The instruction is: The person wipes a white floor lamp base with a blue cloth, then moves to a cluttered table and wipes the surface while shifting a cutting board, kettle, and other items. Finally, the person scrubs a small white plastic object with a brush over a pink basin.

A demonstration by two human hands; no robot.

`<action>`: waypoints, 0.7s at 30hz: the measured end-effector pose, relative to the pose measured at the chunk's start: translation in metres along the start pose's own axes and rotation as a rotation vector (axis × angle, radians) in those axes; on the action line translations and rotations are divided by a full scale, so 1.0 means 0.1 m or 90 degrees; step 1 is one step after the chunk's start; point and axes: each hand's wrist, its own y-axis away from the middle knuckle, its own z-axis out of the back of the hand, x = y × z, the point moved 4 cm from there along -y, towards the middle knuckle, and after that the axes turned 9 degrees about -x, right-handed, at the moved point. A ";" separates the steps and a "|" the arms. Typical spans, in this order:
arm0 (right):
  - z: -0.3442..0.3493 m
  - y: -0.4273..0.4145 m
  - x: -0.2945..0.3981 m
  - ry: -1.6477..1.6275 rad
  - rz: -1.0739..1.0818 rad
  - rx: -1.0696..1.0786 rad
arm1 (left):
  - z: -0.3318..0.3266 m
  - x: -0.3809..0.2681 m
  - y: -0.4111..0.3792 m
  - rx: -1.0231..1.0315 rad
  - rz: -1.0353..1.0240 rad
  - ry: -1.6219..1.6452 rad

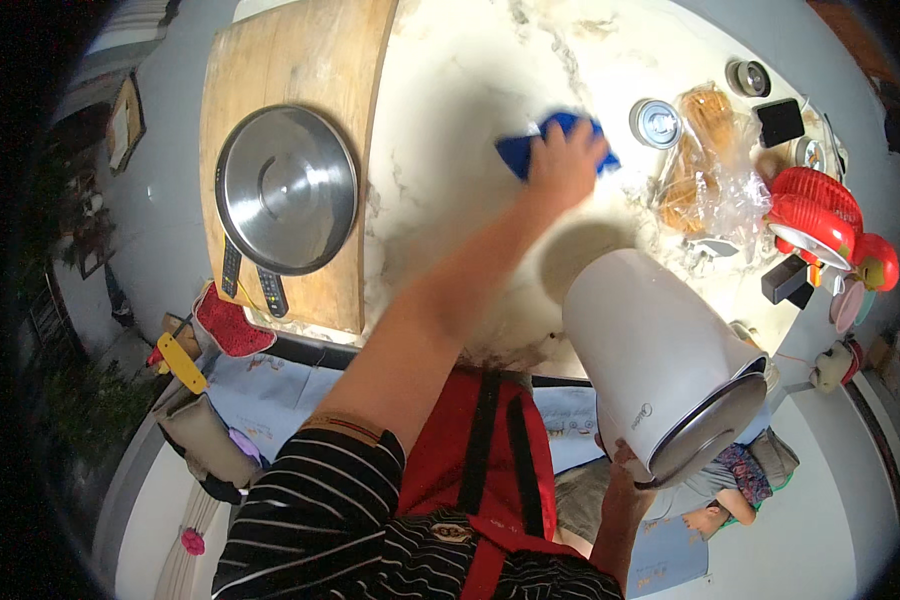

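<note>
My left hand (566,165) is on a bunched blue cloth (516,152) against the marble-patterned tabletop (450,97); the hand is slightly blurred. My right hand (624,469) holds a white Midea electric kettle (637,337) near its lid end, partly hidden behind the kettle's body. The kettle is tilted at the table's near edge, its grey lid (709,431) facing me. To the right of the cloth stands a can (656,124), with a clear plastic bag of brown food (697,165) beyond it.
At left, a steel pan or lid (289,187) lies on a wooden board (307,45) beside two remote controls (272,291). Red toy-like items (817,206), a black box (784,279) and a small round tin (750,78) crowd the right side. Another person (709,487) lies behind the table edge.
</note>
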 end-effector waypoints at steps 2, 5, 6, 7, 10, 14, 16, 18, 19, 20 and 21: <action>0.08 -0.01 0.00 -0.015 0.007 0.012 | -0.09 -0.36 0.47 0.069 -0.109 0.059; 0.12 0.04 0.09 -0.025 -0.006 0.004 | -0.03 -0.44 0.80 0.292 -0.087 0.353; 0.11 0.04 0.13 -0.021 -0.012 -0.005 | 0.03 -0.31 0.80 0.196 0.006 0.395; 0.09 0.04 0.14 -0.016 -0.019 -0.019 | 0.23 -0.11 0.60 0.143 0.081 0.413; 0.18 0.04 -0.08 0.003 -0.058 -0.053 | 0.50 0.96 -0.25 -0.048 0.293 0.473; 0.09 0.00 -0.18 -0.029 -0.053 0.022 | 0.97 2.38 -1.55 -0.072 0.334 0.069; 0.00 -0.03 -0.12 -0.049 -0.027 0.086 | 0.74 2.75 -1.80 -0.096 0.343 -0.015; -0.02 -0.03 -0.21 -0.010 -0.026 0.076 | 0.55 2.30 -1.96 -0.050 0.388 -0.021; -0.04 -0.02 -0.24 0.011 -0.027 0.076 | 0.42 2.23 -1.98 -0.025 0.355 -0.034; 0.20 -0.07 -0.59 0.095 -0.066 0.072 | 0.22 2.00 -1.94 0.010 0.230 -0.159; 0.17 -0.11 -0.57 0.079 -0.079 0.075 | 0.09 1.71 -1.79 0.045 0.108 -0.289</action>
